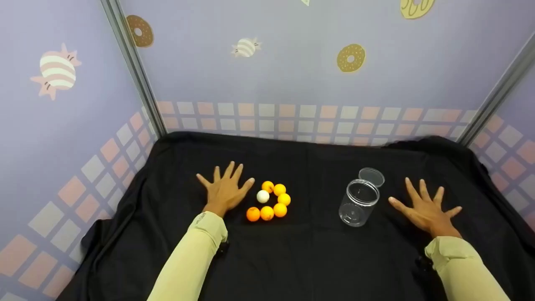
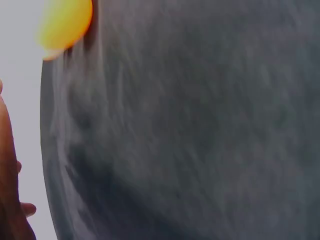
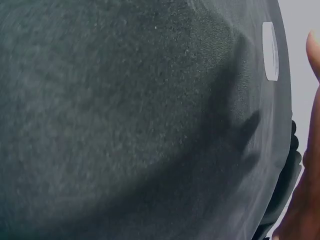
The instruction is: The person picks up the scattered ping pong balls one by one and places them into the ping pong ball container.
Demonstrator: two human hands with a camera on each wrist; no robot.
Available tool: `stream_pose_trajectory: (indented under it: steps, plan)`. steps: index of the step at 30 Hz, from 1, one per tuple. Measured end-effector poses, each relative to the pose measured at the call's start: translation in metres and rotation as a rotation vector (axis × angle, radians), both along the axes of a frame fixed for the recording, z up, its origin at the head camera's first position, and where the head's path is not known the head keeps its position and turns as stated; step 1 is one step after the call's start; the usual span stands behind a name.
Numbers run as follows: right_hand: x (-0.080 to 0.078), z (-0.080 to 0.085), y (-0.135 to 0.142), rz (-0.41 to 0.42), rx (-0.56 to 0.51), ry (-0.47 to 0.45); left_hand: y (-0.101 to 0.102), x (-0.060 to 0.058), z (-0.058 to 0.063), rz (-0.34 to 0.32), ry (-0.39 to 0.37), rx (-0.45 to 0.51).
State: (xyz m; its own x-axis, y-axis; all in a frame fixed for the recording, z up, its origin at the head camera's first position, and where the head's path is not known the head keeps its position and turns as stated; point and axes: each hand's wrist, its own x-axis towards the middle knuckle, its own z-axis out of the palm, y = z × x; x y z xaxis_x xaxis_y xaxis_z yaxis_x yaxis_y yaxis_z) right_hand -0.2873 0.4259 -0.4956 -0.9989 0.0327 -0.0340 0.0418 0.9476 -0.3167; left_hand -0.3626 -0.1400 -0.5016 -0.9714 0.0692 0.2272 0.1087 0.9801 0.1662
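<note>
My left hand [image 1: 225, 191] is spread flat over the black cloth, its thumb pointing toward a cluster of small balls. Several orange balls [image 1: 267, 213] form a curve to the right of that hand, and one white ball [image 1: 263, 196] sits at the curve's left side. A clear plastic jar [image 1: 355, 209] stands upright with its mouth uncovered. Its round clear lid [image 1: 371, 177] lies just behind it. To the right of the jar, my right hand [image 1: 427, 210] is spread with fingers apart, holding nothing. An orange ball [image 2: 67, 22] shows at the left wrist view's upper left.
Black cloth [image 1: 284, 259] covers the table, with folds along its left and right sides. Patterned wall panels [image 1: 292, 75] enclose the back and both sides, joined by grey metal posts [image 1: 138, 71] at the corners.
</note>
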Motion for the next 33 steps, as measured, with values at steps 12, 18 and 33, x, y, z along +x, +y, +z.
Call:
stream_pose_trajectory:
  steps: [12, 18, 33]
  plan:
    - [-0.002, 0.001, -0.021, 0.214, -0.031, 0.432, 0.083, 0.013, 0.022, -0.249, 0.200, 0.030]
    - [-0.001, 0.000, -0.038, 0.293, -0.076, 0.447, 0.134, 0.031, 0.027, -0.442, 0.208, 0.078]
    - [0.000, 0.003, -0.081, 0.353, -0.080, 0.534, 0.235, 0.049, 0.022, -0.556, 0.010, 0.288]
